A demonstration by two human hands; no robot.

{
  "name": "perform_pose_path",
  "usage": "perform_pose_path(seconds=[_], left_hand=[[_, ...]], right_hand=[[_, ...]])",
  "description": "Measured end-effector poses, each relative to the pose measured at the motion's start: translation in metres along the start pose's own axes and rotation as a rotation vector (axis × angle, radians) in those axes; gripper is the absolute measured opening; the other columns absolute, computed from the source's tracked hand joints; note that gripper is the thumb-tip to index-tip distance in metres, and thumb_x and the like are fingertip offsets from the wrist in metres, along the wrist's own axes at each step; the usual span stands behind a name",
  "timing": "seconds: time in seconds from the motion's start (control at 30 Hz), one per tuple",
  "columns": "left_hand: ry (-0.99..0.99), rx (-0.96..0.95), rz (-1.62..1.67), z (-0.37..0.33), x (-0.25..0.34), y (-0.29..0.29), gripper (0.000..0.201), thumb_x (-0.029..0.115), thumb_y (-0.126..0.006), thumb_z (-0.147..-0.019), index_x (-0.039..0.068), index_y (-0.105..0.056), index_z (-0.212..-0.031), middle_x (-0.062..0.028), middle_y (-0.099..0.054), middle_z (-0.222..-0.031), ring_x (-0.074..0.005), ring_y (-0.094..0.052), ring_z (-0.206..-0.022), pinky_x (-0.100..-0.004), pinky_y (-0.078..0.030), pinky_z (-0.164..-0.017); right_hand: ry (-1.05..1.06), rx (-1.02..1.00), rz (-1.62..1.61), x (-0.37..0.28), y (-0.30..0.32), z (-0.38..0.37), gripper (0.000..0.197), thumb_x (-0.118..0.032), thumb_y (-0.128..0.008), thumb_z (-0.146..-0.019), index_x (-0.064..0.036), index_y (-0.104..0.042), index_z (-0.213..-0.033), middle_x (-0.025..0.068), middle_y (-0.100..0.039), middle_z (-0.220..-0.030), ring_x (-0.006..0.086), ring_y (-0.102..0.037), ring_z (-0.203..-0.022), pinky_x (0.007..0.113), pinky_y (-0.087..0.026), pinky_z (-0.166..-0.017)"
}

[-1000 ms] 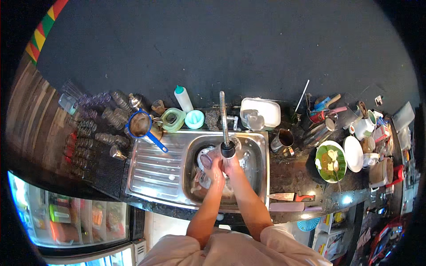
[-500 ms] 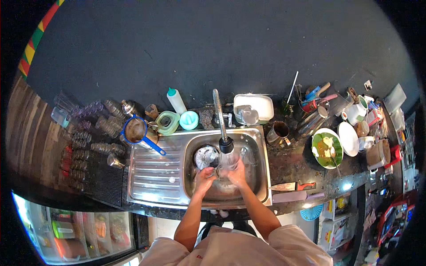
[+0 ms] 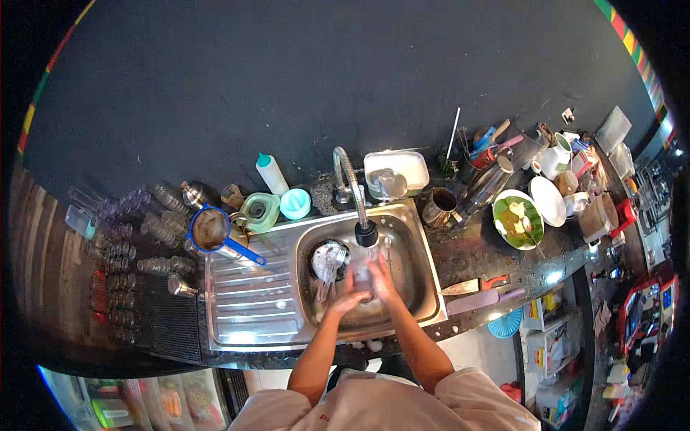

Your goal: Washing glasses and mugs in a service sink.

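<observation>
Just under the faucet head [image 3: 366,233] we see a clear, motion-blurred vessel [image 3: 362,274] between the left hand [image 3: 350,296] and right hand [image 3: 382,280]; can't make out its kind. Fingers of both hands smear into water and blur, so we can't tell whether they're clamped or only touching. Left of the faucet head: sudsy round dish [image 3: 329,258], partly covered by cutlery [image 3: 329,281], piece count unclear. Far lower left: fridge [image 3: 144,402], cut off by the frame.

Item [image 3: 361,271] under tap [image 3: 366,233] too blurry to ID, fridge [image 3: 154,402] cut off btm.
</observation>
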State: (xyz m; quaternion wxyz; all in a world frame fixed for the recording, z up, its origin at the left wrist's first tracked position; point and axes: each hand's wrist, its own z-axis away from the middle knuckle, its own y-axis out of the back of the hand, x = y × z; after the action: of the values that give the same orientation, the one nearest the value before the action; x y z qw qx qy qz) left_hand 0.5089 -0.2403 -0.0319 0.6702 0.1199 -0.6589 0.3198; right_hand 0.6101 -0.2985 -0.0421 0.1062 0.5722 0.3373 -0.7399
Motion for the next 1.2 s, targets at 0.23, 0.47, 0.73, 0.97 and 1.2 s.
perform_pose_path(seconds=[0.23,0.47,0.73,0.97,1.2], left_hand=[[0.41,-0.182,0.25,-0.027,-0.011,-0.009,0.043,0.006,-0.07,-0.061,0.0,-0.055,-0.101,-0.0049,-0.059,-0.089,-0.0146,-0.054,-0.087,-0.0287,-0.042,-0.078],[0.138,-0.143,0.09,-0.037,0.013,-0.009,0.081,0.008,-0.076,-0.058,0.004,-0.033,-0.126,-0.007,-0.045,-0.119,-0.0173,-0.042,-0.11,-0.0328,-0.034,-0.091],[0.142,-0.022,0.015,-0.005,0.015,0.059,0.09,0.006,-0.078,-0.056,0.015,-0.029,-0.132,-0.0104,-0.038,-0.13,-0.0259,-0.035,-0.119,-0.0427,-0.03,-0.093],[0.116,0.148,0.099,0.031,0.03,0.071,0.076,-0.003,-0.069,-0.062,0.014,-0.035,-0.128,-0.0135,-0.041,-0.125,-0.0259,-0.039,-0.114,-0.0365,-0.038,-0.091],[0.119,0.229,0.081,0.041,0.028,0.072,0.074,-0.004,-0.067,-0.064,0.014,-0.035,-0.128,-0.0145,-0.041,-0.125,-0.0264,-0.039,-0.113,-0.0374,-0.039,-0.09]], right_hand=[[-0.081,-0.189,0.28,-0.024,0.042,0.032,0.055,-0.009,-0.066,-0.064,-0.0047,-0.047,-0.115,0.0085,-0.058,-0.098,0.0195,-0.052,-0.096,0.033,-0.037,-0.088],[0.054,-0.058,0.656,0.009,0.043,0.018,0.041,-0.011,-0.071,-0.056,-0.0033,-0.058,-0.094,0.0075,-0.062,-0.083,0.0134,-0.057,-0.071,0.028,-0.047,-0.061],[0.027,-0.329,0.61,0.049,0.052,-0.007,0.046,-0.006,-0.067,-0.054,-0.0034,-0.055,-0.099,0.0095,-0.062,-0.087,0.0181,-0.059,-0.08,0.029,-0.046,-0.074],[-0.099,-0.288,0.473,0.046,0.046,-0.004,0.044,0.0,-0.061,-0.053,-0.0027,-0.055,-0.096,0.0038,-0.061,-0.085,0.0144,-0.057,-0.079,0.029,-0.045,-0.072],[-0.17,-0.422,0.319,0.063,0.054,-0.01,0.043,-0.002,-0.062,-0.052,-0.0033,-0.056,-0.095,0.0006,-0.06,-0.084,0.0128,-0.055,-0.079,0.027,-0.044,-0.07]])
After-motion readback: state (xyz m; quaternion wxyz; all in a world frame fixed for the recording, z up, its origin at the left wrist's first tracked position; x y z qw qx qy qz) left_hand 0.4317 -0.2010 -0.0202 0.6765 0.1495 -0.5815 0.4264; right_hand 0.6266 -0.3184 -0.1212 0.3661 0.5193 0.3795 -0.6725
